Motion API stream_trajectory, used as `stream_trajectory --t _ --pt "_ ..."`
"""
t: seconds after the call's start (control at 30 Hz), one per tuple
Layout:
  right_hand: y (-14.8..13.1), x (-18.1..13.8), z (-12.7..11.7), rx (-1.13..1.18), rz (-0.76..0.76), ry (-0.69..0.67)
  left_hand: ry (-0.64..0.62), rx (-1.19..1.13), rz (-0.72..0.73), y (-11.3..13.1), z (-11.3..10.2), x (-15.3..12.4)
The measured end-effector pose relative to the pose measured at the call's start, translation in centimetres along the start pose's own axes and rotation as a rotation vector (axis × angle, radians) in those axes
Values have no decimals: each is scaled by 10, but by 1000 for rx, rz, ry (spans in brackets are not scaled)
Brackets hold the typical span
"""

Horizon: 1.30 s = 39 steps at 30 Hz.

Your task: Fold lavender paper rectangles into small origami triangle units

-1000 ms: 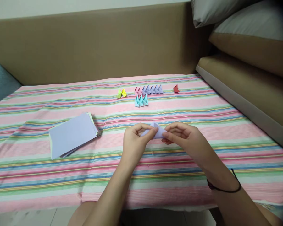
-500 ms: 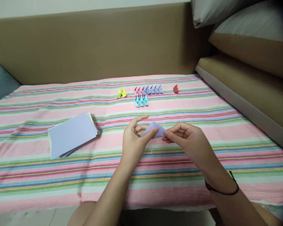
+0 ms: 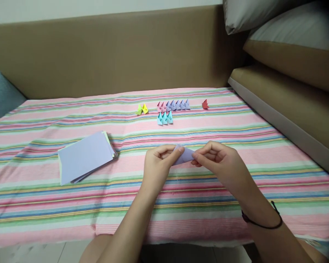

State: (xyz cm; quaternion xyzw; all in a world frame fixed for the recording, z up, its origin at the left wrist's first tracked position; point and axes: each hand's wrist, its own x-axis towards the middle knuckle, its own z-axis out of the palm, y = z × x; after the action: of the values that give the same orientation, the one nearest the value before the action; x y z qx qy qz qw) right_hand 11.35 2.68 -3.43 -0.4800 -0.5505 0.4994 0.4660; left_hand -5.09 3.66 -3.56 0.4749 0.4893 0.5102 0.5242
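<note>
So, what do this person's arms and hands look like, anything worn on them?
Both the left hand and right hand are ungloved, with no ring showing. A thin black cord bracelet with a small dark bead or knot circles the right wrist. No sleeves or watch show.

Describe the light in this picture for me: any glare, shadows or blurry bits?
In the head view, the light is soft, without strong glare; in the head view, the top right corner darkens over the stacked cushions; in the head view, a shadow falls by the right end of the paper stack, and fine detail on the teal folded shapes is hard to make out.
</note>
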Motion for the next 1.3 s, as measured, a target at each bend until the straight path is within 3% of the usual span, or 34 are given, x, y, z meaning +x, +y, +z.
stream_trajectory --t 0.3,0.5,0.73,0.97,1.3 --pt "-1 2 2 174 133 17 26 -151 -166 -5 1 2" --pt "3 0 13 241 238 -152 92 -230 -151 -9 2 4" --pt "9 0 26 213 180 -159 85 -201 -153 -4 3 1" --pt "8 -2 26 121 117 -77 82 -199 -146 -4 4 0" --pt "6 1 22 86 104 -139 46 -162 -115 -5 3 0"
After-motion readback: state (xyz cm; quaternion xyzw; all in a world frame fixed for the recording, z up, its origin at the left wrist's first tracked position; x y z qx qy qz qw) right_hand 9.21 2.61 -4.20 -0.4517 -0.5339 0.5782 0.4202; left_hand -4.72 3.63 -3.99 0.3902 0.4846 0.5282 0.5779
